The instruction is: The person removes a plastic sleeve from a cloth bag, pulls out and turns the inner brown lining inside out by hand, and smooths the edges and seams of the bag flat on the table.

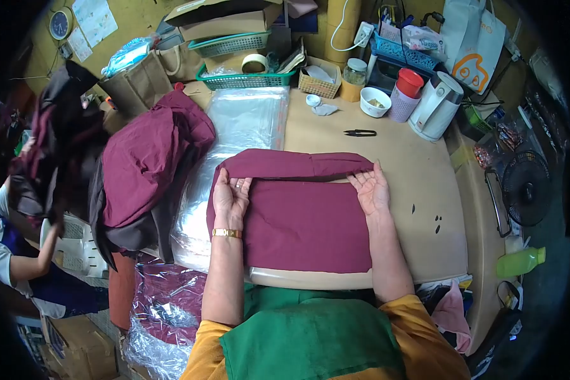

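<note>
A maroon cloth [307,228] lies on the tan table in front of me, its far part folded over into a raised band. My left hand [231,197] grips the left end of that band, palm up, fingers under the fabric. At the band's right end, my right hand [370,189] holds it in the same way. Fabric hides the fingertips of both hands. Left of the cloth, a heap of maroon and dark garments [145,161] rests partly on a stack of clear plastic bags [250,123].
Black thread snips [360,133] lie beyond the cloth. A white kettle [436,106], a purple cup [403,104] and a white bowl [375,102] stand at the back right. Green baskets [247,80] sit at the back. On the left, another person [28,266] lifts dark and maroon garments [57,145].
</note>
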`<state>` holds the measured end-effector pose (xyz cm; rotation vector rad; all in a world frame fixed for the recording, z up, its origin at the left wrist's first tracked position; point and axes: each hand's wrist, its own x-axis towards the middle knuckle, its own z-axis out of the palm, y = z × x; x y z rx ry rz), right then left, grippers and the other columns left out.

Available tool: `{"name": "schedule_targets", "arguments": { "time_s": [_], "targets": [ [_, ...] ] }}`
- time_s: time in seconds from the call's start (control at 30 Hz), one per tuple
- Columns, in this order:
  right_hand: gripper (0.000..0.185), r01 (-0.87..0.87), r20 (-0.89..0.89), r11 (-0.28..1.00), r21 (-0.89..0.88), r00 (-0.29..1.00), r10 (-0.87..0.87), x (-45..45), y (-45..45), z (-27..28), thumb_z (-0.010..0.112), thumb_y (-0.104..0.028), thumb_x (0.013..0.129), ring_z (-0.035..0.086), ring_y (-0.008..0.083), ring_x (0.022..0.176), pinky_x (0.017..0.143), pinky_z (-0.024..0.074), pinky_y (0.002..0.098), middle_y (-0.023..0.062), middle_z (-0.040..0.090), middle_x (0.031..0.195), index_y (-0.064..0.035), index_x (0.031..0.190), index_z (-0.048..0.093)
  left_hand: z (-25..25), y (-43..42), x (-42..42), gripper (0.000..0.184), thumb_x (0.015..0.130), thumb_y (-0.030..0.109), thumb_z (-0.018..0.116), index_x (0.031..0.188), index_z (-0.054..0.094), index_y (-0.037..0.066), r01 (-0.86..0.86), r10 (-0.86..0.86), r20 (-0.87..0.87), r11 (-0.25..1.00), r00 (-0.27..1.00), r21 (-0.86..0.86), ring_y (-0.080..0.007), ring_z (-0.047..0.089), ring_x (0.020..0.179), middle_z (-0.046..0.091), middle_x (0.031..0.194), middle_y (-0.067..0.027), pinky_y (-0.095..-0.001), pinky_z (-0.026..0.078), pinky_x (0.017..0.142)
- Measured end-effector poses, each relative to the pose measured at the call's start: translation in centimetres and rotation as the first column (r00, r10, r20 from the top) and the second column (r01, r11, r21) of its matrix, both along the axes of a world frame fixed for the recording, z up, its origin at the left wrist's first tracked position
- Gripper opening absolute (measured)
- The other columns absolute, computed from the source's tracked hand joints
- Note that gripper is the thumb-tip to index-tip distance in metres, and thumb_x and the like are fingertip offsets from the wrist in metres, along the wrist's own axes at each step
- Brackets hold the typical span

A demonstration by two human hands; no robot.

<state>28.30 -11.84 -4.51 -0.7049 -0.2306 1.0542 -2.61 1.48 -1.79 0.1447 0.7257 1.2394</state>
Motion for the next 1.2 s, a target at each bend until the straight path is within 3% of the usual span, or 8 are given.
{"name": "schedule_targets", "arguments": {
  "time_s": [0.33,0.43,0.57,0.63,0.67,0.83,1.0,1.2],
  "targets": [
    [0.049,0.068,0.079,0.997,-0.023,0.995,-0.066,-1.0,0.0,0.1,0.054,-0.032,0.102,0.042,0.0347,0.136,0.114,0.0346,0.0533,0.0222,0.049,0.137,0.004,0.134,0.044,-1.1,-1.6,0.1,0.028,0.104,0.027,0.051,0.111,0.058,0.001,0.247,-0.129,-0.309,0.889,0.942,0.384,-0.027,0.06,0.117,0.063,0.116,-0.0145,-0.0372,0.052,0.098],
    [0.051,0.099,0.164,0.99,-0.097,0.983,-0.082,-1.8,0.2,1.0,0.054,-0.031,0.102,0.043,0.0385,0.135,0.114,0.0352,0.0533,0.0249,0.047,0.139,0.0084,0.134,0.044,1.9,-6.7,1.8,0.046,0.095,0.028,0.065,0.134,0.055,0.006,0.673,0.24,-0.906,0.61,0.348,0.419,-0.0327,0.052,0.13,0.058,0.135,-0.0191,-0.0477,0.042,0.106],
    [0.044,0.058,0.389,0.987,-0.147,0.921,0.004,-1.8,0.5,-0.5,0.059,-0.023,0.099,0.049,0.035,0.131,0.11,0.0409,0.0465,0.0234,0.054,0.135,0.007,0.13,0.051,1.1,-11.4,3.8,0.064,0.093,0.051,0.057,0.145,0.048,0.016,0.959,0.679,-0.718,0.277,-0.149,0.062,-0.039,0.029,0.145,0.037,0.154,-0.0192,-0.0635,0.015,0.116],
    [0.032,0.066,0.971,0.969,-0.238,0.025,0.237,-3.7,-0.1,2.7,0.065,-0.015,0.093,0.06,0.0302,0.12,0.101,0.0479,0.0376,0.0213,0.063,0.124,0.0024,0.12,0.063,0.4,-12.2,4.0,0.068,0.092,0.059,0.051,0.147,0.046,0.019,0.961,0.722,-0.665,0.275,-0.19,0.024,-0.0389,0.024,0.147,0.032,0.157,-0.0179,-0.0662,0.012,0.115],
    [0.024,0.036,0.983,0.984,-0.172,-0.054,0.174,-4.9,-0.3,3.4,0.067,-0.011,0.088,0.066,0.0277,0.108,0.092,0.0506,0.0346,0.0205,0.067,0.113,-0.0008,0.109,0.069,0.8,-12.7,4.0,0.069,0.092,0.059,0.051,0.148,0.045,0.019,0.961,0.709,-0.676,0.276,-0.2,0.006,-0.0392,0.023,0.147,0.031,0.157,-0.0181,-0.0663,0.011,0.115],
    [0.023,0.23,0.935,0.906,-0.354,0.095,0.341,-0.9,7.2,11.1,0.065,-0.008,0.087,0.066,0.0327,0.103,0.091,0.0506,0.04,0.022,0.067,0.114,-0.003,0.109,0.07,1.6,-14.1,3.4,0.073,0.089,0.061,0.054,0.149,0.043,0.02,0.969,0.661,-0.725,0.244,-0.192,-0.033,-0.0414,0.023,0.146,0.028,0.158,-0.0189,-0.0665,0.012,0.115],
    [0.03,0.181,0.905,0.981,-0.066,-0.403,0.135,5.5,18.9,3.6,0.061,-0.001,0.084,0.061,0.0354,0.107,0.094,0.0482,0.0424,0.023,0.062,0.117,-0.0015,0.112,0.069,2.0,-13.7,3.7,0.071,0.09,0.058,0.056,0.148,0.044,0.02,0.965,0.634,-0.748,0.259,-0.196,-0.033,-0.0394,0.024,0.147,0.029,0.158,-0.0173,-0.0642,0.012,0.116],
    [0.01,0.345,0.872,0.938,0.013,-0.463,0.158,5.9,23.1,-1.3,0.062,-0.002,0.082,0.058,0.0382,0.102,0.093,0.0479,0.0436,0.0238,0.059,0.116,0.0006,0.09,0.067,2.2,-13.4,3.6,0.069,0.089,0.055,0.058,0.147,0.046,0.019,0.963,0.587,-0.785,0.268,-0.198,-0.043,-0.0388,0.024,0.147,0.03,0.157,-0.0167,-0.063,0.014,0.117]
  ]
}}
